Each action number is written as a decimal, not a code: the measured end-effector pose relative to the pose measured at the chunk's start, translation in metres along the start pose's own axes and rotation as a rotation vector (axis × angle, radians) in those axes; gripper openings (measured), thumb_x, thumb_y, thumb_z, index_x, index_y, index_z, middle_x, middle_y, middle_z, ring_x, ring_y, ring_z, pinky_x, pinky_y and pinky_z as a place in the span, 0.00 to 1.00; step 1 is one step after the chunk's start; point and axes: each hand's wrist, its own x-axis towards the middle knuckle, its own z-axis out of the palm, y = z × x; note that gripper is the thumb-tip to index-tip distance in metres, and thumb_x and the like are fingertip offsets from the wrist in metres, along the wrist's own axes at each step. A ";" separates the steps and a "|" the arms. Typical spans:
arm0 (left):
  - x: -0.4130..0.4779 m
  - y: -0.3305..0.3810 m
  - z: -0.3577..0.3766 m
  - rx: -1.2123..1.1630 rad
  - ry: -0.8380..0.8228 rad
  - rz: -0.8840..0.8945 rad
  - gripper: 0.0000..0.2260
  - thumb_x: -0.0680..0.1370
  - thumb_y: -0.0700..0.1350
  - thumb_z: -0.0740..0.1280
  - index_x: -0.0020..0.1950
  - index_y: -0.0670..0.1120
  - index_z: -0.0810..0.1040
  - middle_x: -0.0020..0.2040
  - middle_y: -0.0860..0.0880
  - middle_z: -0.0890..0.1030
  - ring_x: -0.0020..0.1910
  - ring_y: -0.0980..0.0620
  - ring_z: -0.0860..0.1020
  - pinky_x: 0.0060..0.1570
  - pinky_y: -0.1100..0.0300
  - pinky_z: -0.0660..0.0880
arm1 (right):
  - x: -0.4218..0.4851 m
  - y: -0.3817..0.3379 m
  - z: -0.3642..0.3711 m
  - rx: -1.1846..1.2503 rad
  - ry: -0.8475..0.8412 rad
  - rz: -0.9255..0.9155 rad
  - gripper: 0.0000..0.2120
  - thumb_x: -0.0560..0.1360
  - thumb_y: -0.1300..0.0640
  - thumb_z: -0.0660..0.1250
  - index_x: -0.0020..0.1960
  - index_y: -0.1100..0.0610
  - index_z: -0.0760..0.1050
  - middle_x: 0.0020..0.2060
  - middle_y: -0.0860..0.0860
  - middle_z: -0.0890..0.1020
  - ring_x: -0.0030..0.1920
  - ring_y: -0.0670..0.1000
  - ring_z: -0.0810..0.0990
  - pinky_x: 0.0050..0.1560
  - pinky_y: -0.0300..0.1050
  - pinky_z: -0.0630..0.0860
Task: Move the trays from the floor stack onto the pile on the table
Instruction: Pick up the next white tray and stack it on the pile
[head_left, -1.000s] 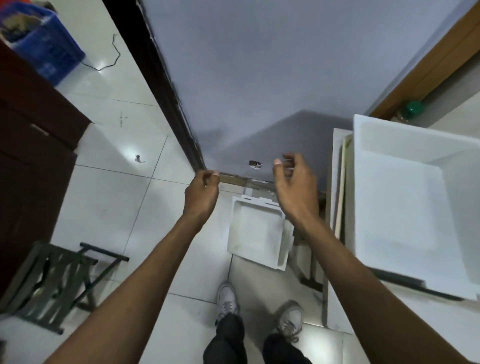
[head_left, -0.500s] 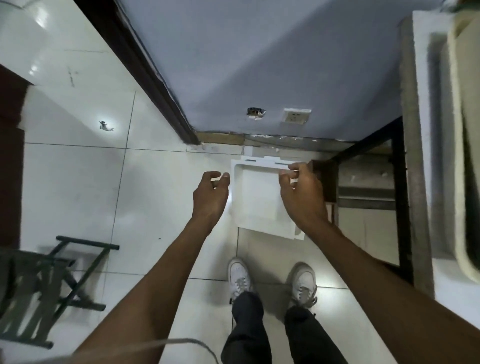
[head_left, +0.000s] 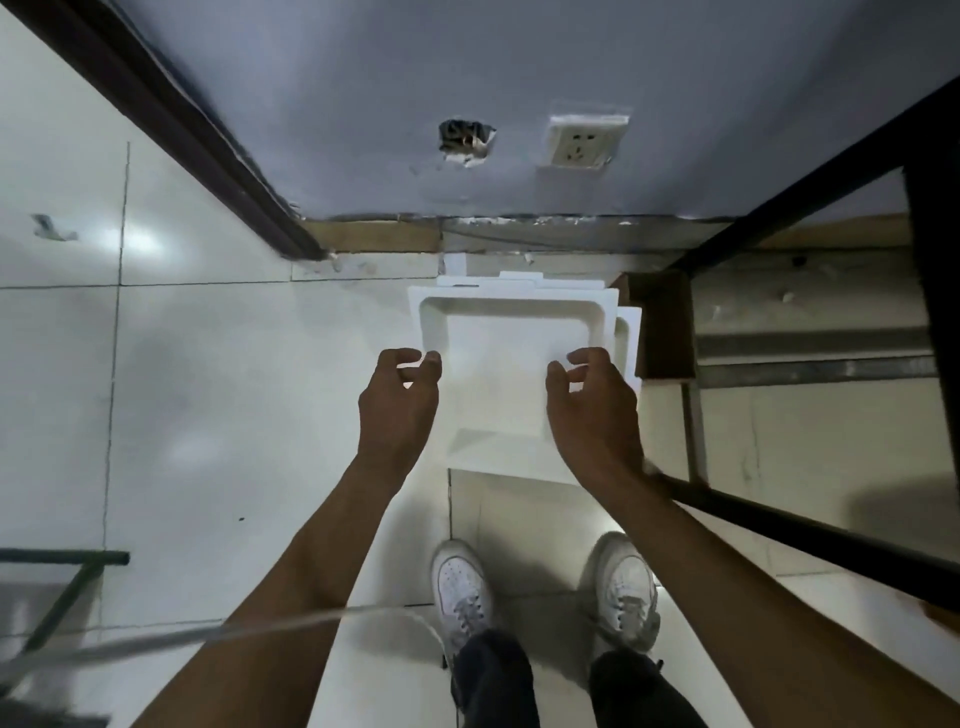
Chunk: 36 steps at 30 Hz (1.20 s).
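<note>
White trays (head_left: 498, 332) stacked on floor (head_left: 208, 415), centre frame, below wall socket (head_left: 584, 140). Left hand (head_left: 397, 410) curled at top tray's left rim, right hand (head_left: 592, 410) curled over its right side (gripping or hovering, can't tell). White shoes (head_left: 462, 587) at the bottom.

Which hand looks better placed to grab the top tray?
Left, probably: the left hand has thumb and fingers either side of the left rim of the tray, while the right hand curls over its inside, not yet round the right rim. Lifting likely needs both.
</note>
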 end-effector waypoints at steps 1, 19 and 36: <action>0.007 -0.007 0.004 0.001 -0.010 0.007 0.15 0.79 0.55 0.66 0.61 0.48 0.74 0.49 0.53 0.79 0.53 0.46 0.80 0.60 0.44 0.76 | 0.006 0.009 0.005 0.004 0.009 0.018 0.16 0.80 0.46 0.60 0.63 0.52 0.70 0.57 0.50 0.81 0.52 0.52 0.81 0.50 0.45 0.77; 0.108 -0.083 0.056 0.168 0.026 -0.044 0.31 0.77 0.52 0.69 0.75 0.44 0.61 0.65 0.45 0.74 0.64 0.44 0.73 0.61 0.54 0.72 | 0.077 0.100 0.039 -0.135 0.173 0.025 0.20 0.75 0.52 0.70 0.61 0.60 0.68 0.55 0.56 0.77 0.48 0.52 0.78 0.41 0.39 0.70; 0.098 -0.071 0.043 0.271 0.269 0.289 0.15 0.84 0.51 0.54 0.43 0.42 0.62 0.32 0.48 0.65 0.36 0.44 0.66 0.37 0.55 0.61 | 0.071 0.079 0.035 -0.100 0.248 -0.062 0.13 0.82 0.55 0.59 0.61 0.62 0.69 0.54 0.58 0.80 0.48 0.55 0.80 0.44 0.43 0.76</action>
